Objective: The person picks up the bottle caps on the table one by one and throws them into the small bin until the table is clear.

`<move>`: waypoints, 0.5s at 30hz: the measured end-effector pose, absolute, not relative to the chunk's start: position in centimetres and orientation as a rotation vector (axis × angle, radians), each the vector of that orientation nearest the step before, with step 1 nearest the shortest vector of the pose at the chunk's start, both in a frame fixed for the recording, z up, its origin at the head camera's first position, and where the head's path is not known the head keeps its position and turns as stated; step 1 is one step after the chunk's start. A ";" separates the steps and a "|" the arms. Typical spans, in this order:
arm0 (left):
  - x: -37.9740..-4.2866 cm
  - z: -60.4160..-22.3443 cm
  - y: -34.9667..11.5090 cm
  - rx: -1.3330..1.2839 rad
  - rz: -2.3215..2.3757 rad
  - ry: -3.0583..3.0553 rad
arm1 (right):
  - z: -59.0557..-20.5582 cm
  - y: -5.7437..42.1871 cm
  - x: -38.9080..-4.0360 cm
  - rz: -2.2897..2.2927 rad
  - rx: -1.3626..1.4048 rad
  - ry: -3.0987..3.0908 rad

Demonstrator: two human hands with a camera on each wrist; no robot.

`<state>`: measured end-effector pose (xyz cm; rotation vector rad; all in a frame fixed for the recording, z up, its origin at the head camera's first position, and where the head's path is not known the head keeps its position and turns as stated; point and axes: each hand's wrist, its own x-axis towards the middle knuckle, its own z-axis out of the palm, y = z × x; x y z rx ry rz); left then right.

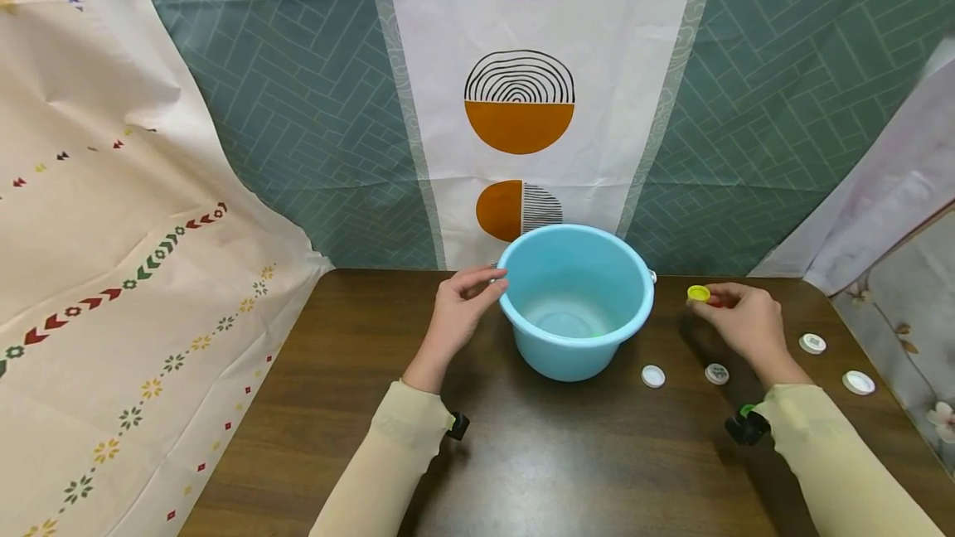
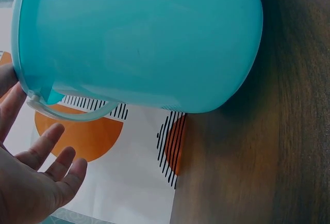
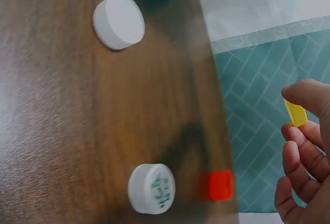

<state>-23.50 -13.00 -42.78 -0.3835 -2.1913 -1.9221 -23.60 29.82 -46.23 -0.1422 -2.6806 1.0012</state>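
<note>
In the right grip (image 1: 748, 321), a light-looking yellow cap (image 1: 698, 294) is pinched by its edge. The bucket (image 1: 564, 356) is held by the left grip (image 1: 453, 315).

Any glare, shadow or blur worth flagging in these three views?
Head view: pale glare on the tabletop, shadow near the right hand; left wrist: soft shadow beside the bucket; right wrist: sheen on the tabletop's left, blurry red reflection beside the red object.
</note>
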 end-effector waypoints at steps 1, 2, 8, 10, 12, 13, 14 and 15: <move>-23.5 -42.8 -13.0 -0.385 -1.921 -2.188 | -46.0 29.7 -23.6 1.008 -0.149 -2.678; -23.4 -42.7 -13.0 -0.387 -1.919 -2.186 | -45.7 29.6 -23.6 1.018 -0.157 -2.676; -23.2 -42.5 -13.0 -0.415 -1.927 -2.169 | -43.9 29.0 -23.8 1.031 -0.141 -2.670; -23.2 -42.5 -12.9 -0.414 -1.936 -2.162 | -43.4 28.7 -23.9 1.018 -0.122 -2.659; -23.2 -42.5 -12.9 -0.410 -1.938 -2.161 | -43.0 28.4 -24.1 1.017 -0.111 -2.644; -23.2 -42.5 -12.9 -0.409 -1.936 -2.162 | -42.9 28.3 -24.1 1.029 -0.110 -2.638; -23.2 -42.5 -12.9 -0.405 -1.933 -2.165 | -42.7 28.2 -24.2 1.040 -0.108 -2.633; -23.2 -42.5 -12.9 -0.402 -1.930 -2.170 | -42.5 28.0 -24.3 1.053 -0.105 -2.626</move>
